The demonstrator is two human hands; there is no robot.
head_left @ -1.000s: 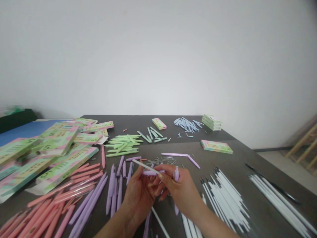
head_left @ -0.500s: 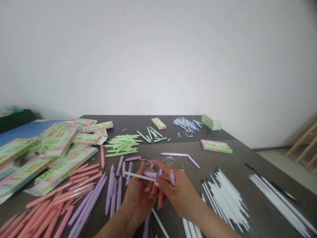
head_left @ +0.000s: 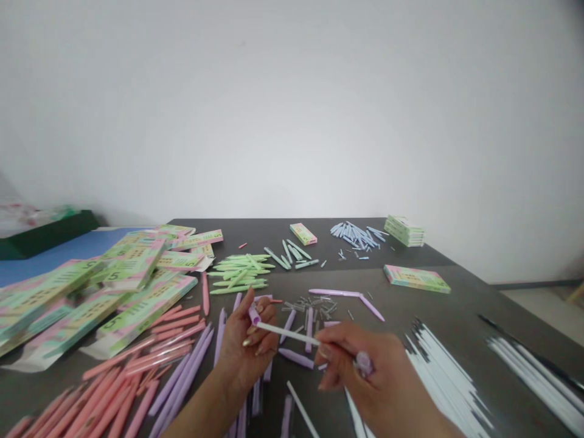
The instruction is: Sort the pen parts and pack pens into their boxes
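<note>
My left hand [head_left: 249, 347] is closed on a short purple pen barrel [head_left: 254, 315], its open end turned toward the right. My right hand [head_left: 365, 371] pinches a thin white refill [head_left: 287, 331] whose far tip meets the barrel's mouth. A second purple pen piece [head_left: 364, 363] is tucked in the same right hand. Both hands hover over the dark table [head_left: 456, 304], just in front of a scatter of small metal springs [head_left: 310, 304]. Loose purple pen parts [head_left: 294, 358] lie under and between the hands.
Pink pen barrels [head_left: 114, 389] and purple barrels [head_left: 182, 377] lie at the front left, flat pastel boxes [head_left: 114, 286] behind them. White refills [head_left: 438, 377] fan out at the right. Green pens [head_left: 237, 271], blue pen parts [head_left: 356, 234] and more boxes [head_left: 417, 278] sit farther back.
My right hand has drawn back to the right along the refill, so the hands are now apart. The refill's tip now sits at the barrel held in my left hand. The camera shifted slightly.
</note>
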